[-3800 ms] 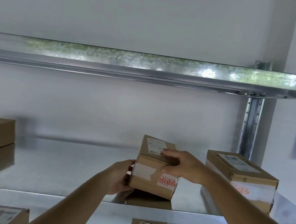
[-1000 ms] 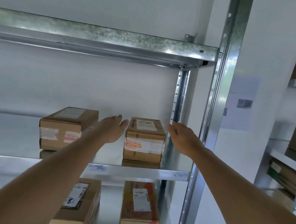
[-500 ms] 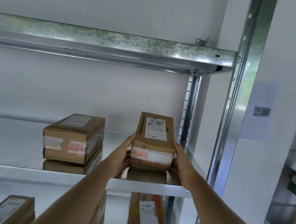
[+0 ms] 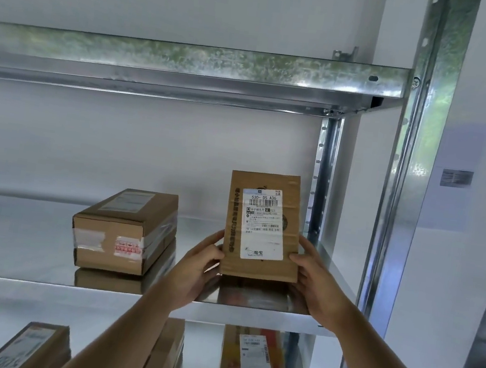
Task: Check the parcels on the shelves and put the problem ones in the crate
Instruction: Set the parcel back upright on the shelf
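A brown cardboard parcel (image 4: 264, 226) stands tilted up on the metal shelf (image 4: 36, 286), its top face with a white shipping label turned toward me. My left hand (image 4: 196, 267) grips its lower left side and my right hand (image 4: 313, 276) grips its lower right side. Its lower edge sits at or just above the shelf near the right post. A second taped parcel (image 4: 124, 230) lies flat on the same shelf to the left, apart from my hands. No crate is in view.
Galvanised uprights (image 4: 406, 174) bound the shelf on the right; the upper shelf beam (image 4: 190, 59) runs overhead. The shelf below holds several parcels, one with a label (image 4: 253, 364) under my hands. A white wall with a paper notice (image 4: 455, 178) is at right.
Both hands reached to the right-hand parcel, gripped its sides and tipped it up from lying flat until its labelled top faces me. The other parcel stayed put.
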A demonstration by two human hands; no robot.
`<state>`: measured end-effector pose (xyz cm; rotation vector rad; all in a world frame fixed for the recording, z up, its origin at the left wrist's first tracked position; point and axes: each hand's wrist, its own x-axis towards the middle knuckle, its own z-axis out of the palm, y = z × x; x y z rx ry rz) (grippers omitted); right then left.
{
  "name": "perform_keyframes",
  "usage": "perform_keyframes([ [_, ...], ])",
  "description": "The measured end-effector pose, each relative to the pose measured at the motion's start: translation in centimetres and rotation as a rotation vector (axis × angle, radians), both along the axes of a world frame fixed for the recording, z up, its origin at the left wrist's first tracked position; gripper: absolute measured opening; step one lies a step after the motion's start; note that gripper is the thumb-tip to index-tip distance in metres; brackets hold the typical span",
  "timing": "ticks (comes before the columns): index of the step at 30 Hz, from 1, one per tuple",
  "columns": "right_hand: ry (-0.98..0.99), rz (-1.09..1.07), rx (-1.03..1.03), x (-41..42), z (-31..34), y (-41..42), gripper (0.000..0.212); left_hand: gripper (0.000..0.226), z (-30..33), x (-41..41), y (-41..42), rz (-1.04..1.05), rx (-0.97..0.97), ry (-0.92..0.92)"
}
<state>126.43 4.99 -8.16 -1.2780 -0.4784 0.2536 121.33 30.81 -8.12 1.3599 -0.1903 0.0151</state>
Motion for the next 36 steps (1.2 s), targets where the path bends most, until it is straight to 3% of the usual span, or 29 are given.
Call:
perform_keyframes([
  [7,0.045,-0.026,0.001,-0.2,-0.1,0.0,0.055,0.051,0.1,-0.6,-0.1,-0.047,0.004,-0.021],
  [17,0.047,-0.027,0.008,-0.4,0.1,0.0,0.047,0.049,0.2,-0.5,-0.3,-0.081,-0.03,-0.046],
  [23,0.038,-0.035,-0.005,-0.2,-0.1,0.0,0.052,0.063,0.0,-0.3,-0.3,-0.186,-0.042,-0.096],
  [31,0.016,-0.035,-0.013,-0.2,-0.1,0.1,0.062,0.07,-0.4,0.2,-0.1,-0.14,-0.032,-0.099],
  [36,-0.011,-0.068,-0.02,0.1,-0.3,0.0,0.054,0.061,-0.6,0.3,0.0,-0.076,-0.008,-0.123],
])
